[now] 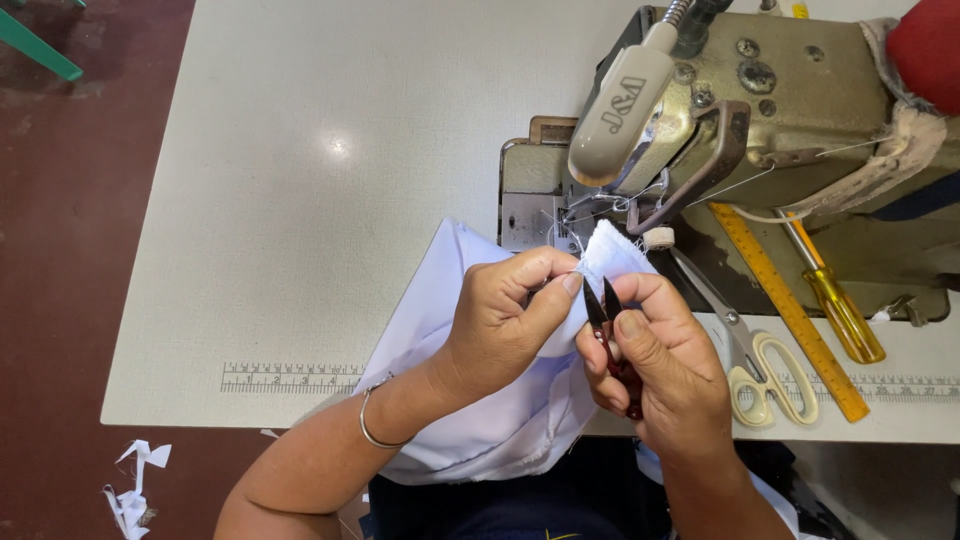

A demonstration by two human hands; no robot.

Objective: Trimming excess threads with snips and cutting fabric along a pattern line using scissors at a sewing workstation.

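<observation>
White cloth is pinched in your left hand; snips, gripped in your right hand, point up just right of that pinch (blades nearly touching it).

The cloth is white, and the thread snips have black blades and a dark red handle. The surface is pale grey-white, the sewing machine dull olive-beige. The scissors have cream handles, the ruler is orange-yellow, the screwdriver has a clear yellow handle, and the floor is dark red-brown.
</observation>
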